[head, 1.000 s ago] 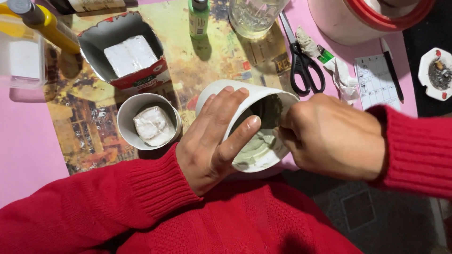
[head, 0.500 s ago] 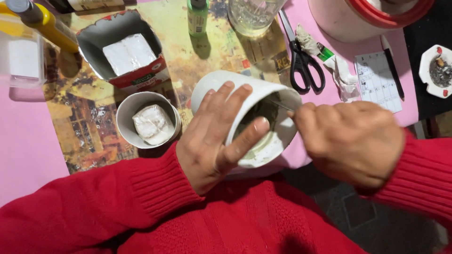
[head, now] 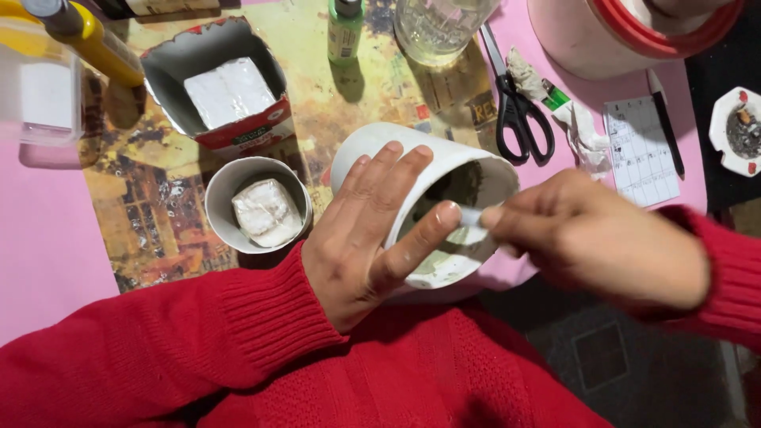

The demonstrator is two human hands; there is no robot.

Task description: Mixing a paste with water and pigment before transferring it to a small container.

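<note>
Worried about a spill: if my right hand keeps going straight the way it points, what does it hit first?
Probably the left hand's thumb at the tilted white cup's rim; the right hand points left at its mouth. Depth is unclear.

My bench (head: pixel 47 261) wears a pink cover, with a yellow-brown pictured mat (head: pixel 151 214) laid over it; below to the right, dark patterned floor (head: pixel 610 357).

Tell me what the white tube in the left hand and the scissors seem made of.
White tube: probably plastic pipe, though stiff cardboard is possible; matte, thick-walled, with a stained inside. Scissors: shiny metal blades, with black handles that look like plastic.
</note>
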